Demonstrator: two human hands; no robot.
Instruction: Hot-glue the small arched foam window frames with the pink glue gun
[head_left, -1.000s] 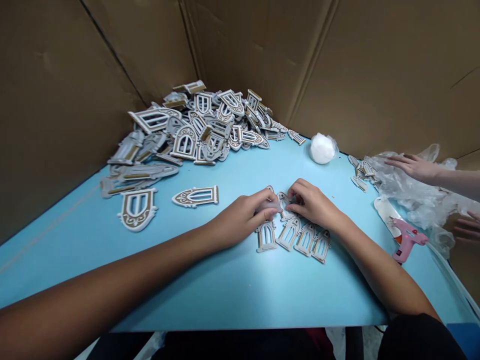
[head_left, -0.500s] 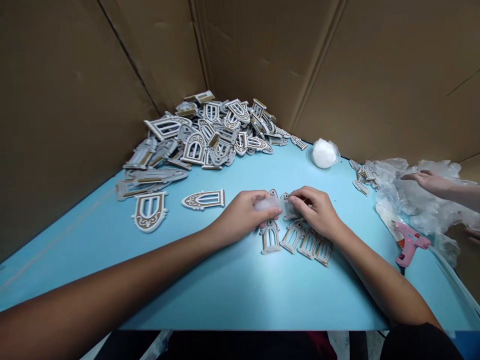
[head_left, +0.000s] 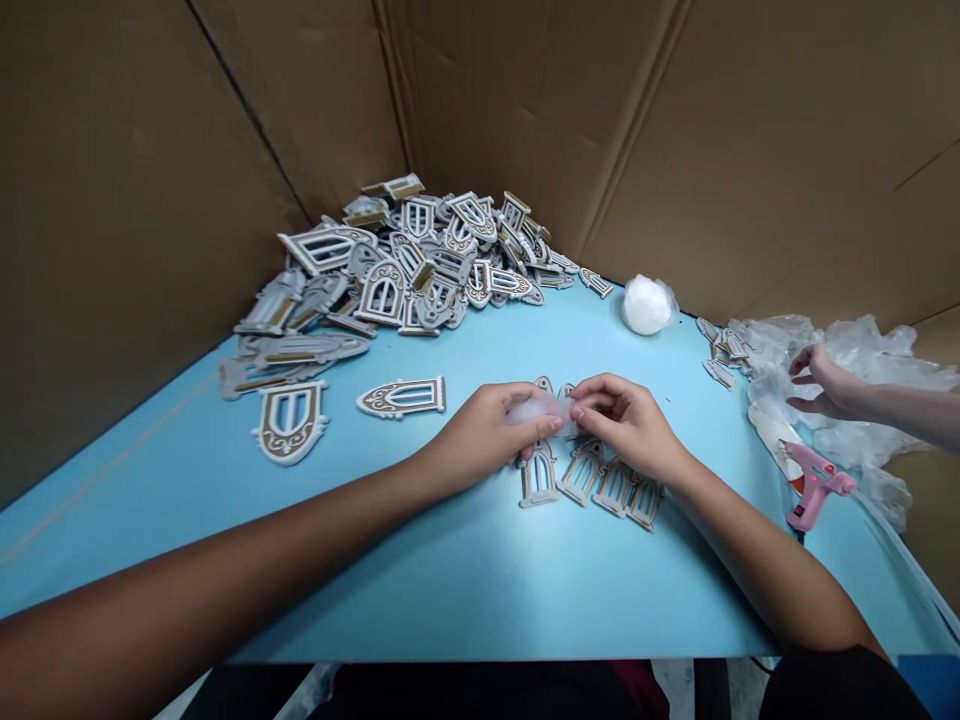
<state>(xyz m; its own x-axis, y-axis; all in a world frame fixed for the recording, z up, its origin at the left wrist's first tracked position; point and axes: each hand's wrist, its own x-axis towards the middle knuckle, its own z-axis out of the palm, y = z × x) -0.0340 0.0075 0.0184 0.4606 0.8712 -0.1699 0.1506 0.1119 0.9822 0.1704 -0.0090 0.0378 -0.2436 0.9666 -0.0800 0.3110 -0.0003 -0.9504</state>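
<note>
My left hand (head_left: 501, 425) is closed around a translucent white wad (head_left: 531, 408), which looks like thin plastic film; its exact kind is unclear. At the wad's right end, my right hand (head_left: 626, 420) pinches the same material between thumb and fingers. Several small arched window-shaped ornaments lie on the table just below my hands, among them a small window ornament (head_left: 538, 475) at the left. Two more stick out behind my fingers, partly hidden. Left of my hands, two larger window ornaments lie flat, one pointed (head_left: 401, 397) and one rounded (head_left: 291, 422).
A big heap of window ornaments (head_left: 420, 265) fills the table's back left corner against cardboard walls (head_left: 495, 100). A white round bundle (head_left: 646, 305) stands at the back. At right are crumpled clear plastic bags (head_left: 874, 365), a pink glue gun (head_left: 814, 487) and another person's hand (head_left: 825, 385).
My right fingers have shifted slightly left onto the white material, while my left hand keeps its hold. The other person's hand has turned and curled over the plastic bags. The view has shifted slightly.
</note>
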